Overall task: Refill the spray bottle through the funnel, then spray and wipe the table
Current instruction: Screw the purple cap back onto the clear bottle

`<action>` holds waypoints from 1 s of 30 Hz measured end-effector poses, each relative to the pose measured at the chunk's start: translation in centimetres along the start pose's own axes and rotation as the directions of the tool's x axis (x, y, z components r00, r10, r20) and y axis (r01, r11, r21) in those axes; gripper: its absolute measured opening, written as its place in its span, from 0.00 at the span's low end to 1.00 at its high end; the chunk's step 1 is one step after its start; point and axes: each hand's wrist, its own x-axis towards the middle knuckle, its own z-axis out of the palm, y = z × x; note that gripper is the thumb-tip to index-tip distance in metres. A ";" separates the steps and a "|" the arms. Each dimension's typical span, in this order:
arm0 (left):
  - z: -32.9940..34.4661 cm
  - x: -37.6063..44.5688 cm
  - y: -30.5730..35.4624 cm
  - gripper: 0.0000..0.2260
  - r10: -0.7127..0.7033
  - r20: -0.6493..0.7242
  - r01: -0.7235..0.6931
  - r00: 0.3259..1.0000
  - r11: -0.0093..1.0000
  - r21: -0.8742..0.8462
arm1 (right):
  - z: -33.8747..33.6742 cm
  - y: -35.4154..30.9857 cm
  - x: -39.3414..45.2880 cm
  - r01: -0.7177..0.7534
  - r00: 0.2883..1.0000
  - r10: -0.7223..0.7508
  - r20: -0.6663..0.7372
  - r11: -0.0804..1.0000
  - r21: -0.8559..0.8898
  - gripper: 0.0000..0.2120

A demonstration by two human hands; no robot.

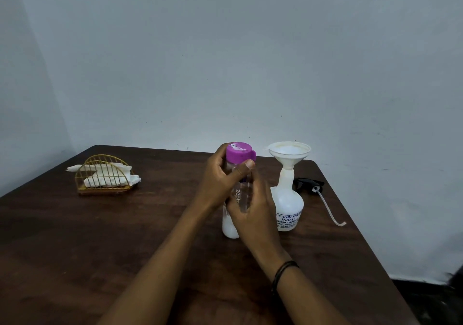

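A clear water bottle (231,229) with a purple cap (240,152) stands upright on the dark wooden table (125,224). My left hand (221,180) grips its neck just under the cap. My right hand (253,209) wraps around the bottle's body. To the right stands the white spray bottle (288,207) with a white funnel (289,152) seated in its open neck. The black spray head (307,184) with its long dip tube (330,212) lies on the table behind and right of the spray bottle.
A gold wire holder (105,177) with white tissues sits at the back left of the table. The table's right edge runs diagonally close to the spray head. A pale wall stands behind.
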 end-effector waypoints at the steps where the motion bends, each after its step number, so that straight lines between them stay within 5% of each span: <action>1: -0.1 -0.1 -0.2 0.19 0.013 0.032 -0.014 0.999 0.999 0.041 | 0.0 0.0 -0.1 -0.004 1.000 0.004 -0.012 1.000 -0.013 0.23; 6: -1.3 -0.2 -1.1 0.21 0.033 0.141 -0.044 0.990 0.996 0.078 | 0.0 0.3 0.0 -0.026 0.999 0.026 0.027 1.000 -0.008 0.24; 13: -2.2 0.8 -1.9 0.24 0.080 -0.100 -0.053 0.992 0.966 0.252 | 0.6 0.9 -0.6 -0.068 0.991 0.074 0.107 0.996 -0.059 0.27; 19: -6.3 1.8 -3.0 0.26 0.138 -0.432 0.041 0.891 0.924 0.380 | 0.7 0.6 -1.0 -0.093 0.979 0.101 0.177 0.994 -0.049 0.26; 30: -9.3 1.7 -4.8 0.31 0.205 -0.509 0.149 0.836 0.808 0.570 | 0.7 0.6 -1.1 -0.073 0.968 0.093 0.231 0.993 -0.097 0.20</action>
